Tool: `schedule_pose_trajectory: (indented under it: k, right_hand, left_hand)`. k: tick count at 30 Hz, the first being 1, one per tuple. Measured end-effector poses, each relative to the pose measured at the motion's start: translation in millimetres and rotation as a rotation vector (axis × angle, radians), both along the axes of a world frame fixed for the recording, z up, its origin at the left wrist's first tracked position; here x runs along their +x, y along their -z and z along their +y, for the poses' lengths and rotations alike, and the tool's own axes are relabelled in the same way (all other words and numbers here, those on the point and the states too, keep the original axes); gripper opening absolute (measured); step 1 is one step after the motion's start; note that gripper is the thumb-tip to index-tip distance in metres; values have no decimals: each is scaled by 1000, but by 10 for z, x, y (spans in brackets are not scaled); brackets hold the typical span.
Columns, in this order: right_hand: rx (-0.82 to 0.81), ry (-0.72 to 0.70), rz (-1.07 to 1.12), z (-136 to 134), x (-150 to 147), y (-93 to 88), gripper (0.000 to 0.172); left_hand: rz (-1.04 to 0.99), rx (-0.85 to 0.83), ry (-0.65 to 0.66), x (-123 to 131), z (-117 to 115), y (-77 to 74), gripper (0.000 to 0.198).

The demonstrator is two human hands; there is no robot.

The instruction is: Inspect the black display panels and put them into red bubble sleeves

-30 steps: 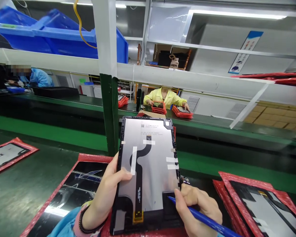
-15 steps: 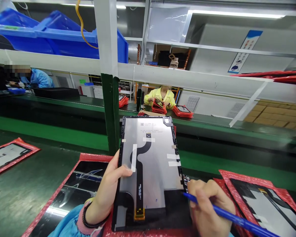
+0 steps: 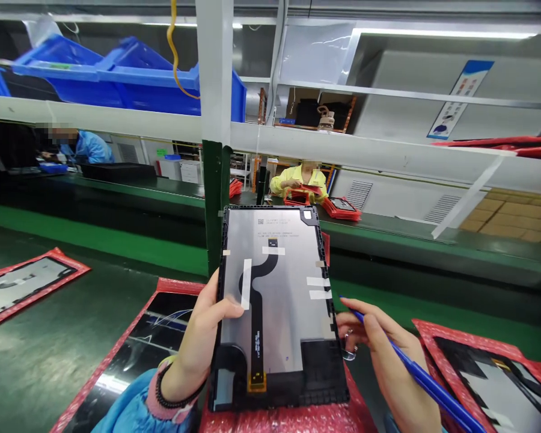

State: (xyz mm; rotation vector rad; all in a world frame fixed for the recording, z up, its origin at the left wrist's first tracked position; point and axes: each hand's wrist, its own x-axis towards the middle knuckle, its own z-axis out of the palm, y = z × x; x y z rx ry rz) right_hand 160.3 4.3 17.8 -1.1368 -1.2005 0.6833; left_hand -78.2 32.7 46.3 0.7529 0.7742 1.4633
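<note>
My left hand grips the left edge of a tablet display panel, thumb on its back. The panel tilts up towards me, showing a silver back in a black frame, a curving black ribbon cable and strips of white tape. My right hand holds a slim blue pen-like tool between thumb and fingers, its tip just off the panel's right edge. The fingers beneath it are near or against that edge; whether they touch I cannot tell. A ring shows there. Red bubble wrap lies under the panel.
More display panels lie on red bubble wrap: a glossy one at left, one farther left, one at right. A green post rises behind. Blue bins sit overhead. Two co-workers, in yellow and blue, work beyond.
My right hand has moved up along the panel's right edge, and the tool tip has risen off the panel face. The background has shifted right. My left hand keeps its hold.
</note>
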Motion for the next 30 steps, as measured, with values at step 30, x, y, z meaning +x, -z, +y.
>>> schedule_pose_trajectory:
  k: [30]
  right_hand:
    - [-76, 24, -276, 2, -120, 54, 33]
  left_hand:
    - [324, 361, 241, 41, 6, 298, 58]
